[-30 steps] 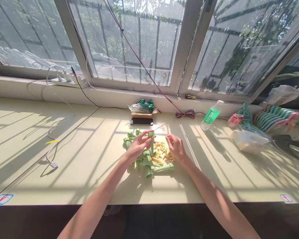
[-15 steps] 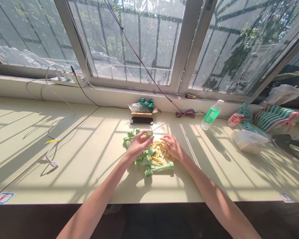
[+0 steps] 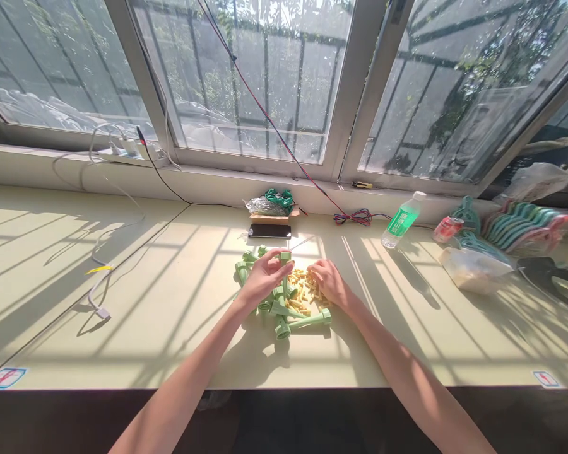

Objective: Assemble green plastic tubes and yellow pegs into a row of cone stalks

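Note:
My left hand [image 3: 260, 279] is closed around a green plastic spike [image 3: 284, 256] with a wide ribbed cap, held upright with the cap at the top. Several more green spikes [image 3: 307, 320] lie heaped beneath and beside that hand, some crossing each other. Right of them spreads a pile of small yellow peg-like pieces [image 3: 303, 293]. At the pile's far right edge, my right hand [image 3: 330, 282] has its fingers curled down and drawn together; whatever is between the fingertips is hidden.
Behind the hands lie a black phone [image 3: 269, 231] and a small open carton [image 3: 279, 219] with green material in it. A bottle [image 3: 401, 221], a red can [image 3: 447, 229], a plastic tub [image 3: 473, 270] and hangers [image 3: 520, 227] stand to the right. A loose cable [image 3: 97, 302] lies left.
My right hand's fingers have curled in and down at the yellow pieces. My left hand keeps hold of the green spike in nearly the same spot.

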Demonstrator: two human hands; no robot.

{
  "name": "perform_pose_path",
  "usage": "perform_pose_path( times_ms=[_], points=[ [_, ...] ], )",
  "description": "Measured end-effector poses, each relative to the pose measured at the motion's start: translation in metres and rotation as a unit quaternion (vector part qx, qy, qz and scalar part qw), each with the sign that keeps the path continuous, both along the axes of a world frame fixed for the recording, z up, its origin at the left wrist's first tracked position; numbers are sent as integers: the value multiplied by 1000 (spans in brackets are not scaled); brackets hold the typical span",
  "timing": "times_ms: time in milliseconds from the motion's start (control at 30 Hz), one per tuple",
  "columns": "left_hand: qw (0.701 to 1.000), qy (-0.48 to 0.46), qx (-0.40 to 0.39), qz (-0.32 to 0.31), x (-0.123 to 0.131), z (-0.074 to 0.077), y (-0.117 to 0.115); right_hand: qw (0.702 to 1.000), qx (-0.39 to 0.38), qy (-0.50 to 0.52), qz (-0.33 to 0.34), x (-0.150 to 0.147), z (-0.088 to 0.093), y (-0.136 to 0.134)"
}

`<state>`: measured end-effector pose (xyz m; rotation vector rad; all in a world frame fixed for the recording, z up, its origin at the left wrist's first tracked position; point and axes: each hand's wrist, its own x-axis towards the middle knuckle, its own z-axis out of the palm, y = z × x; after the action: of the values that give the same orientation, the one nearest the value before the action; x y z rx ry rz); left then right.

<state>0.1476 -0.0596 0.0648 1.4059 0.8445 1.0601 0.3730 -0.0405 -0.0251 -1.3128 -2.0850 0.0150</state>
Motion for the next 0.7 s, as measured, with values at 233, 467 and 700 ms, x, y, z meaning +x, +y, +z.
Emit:
perform_pose_path(
  times_ms=[233, 467, 700],
  points=[
    [1000, -2, -4, -6, 0, -5, 2, 999, -15, 7, -27, -3, 5, -4],
    [1000, 13, 5, 3, 0, -7, 2, 999, -20, 21, -32, -4, 5, -5],
    [999, 40, 12, 7, -1, -4, 1, 996, -10, 71, -42, -5, 12, -7]
  ],
)
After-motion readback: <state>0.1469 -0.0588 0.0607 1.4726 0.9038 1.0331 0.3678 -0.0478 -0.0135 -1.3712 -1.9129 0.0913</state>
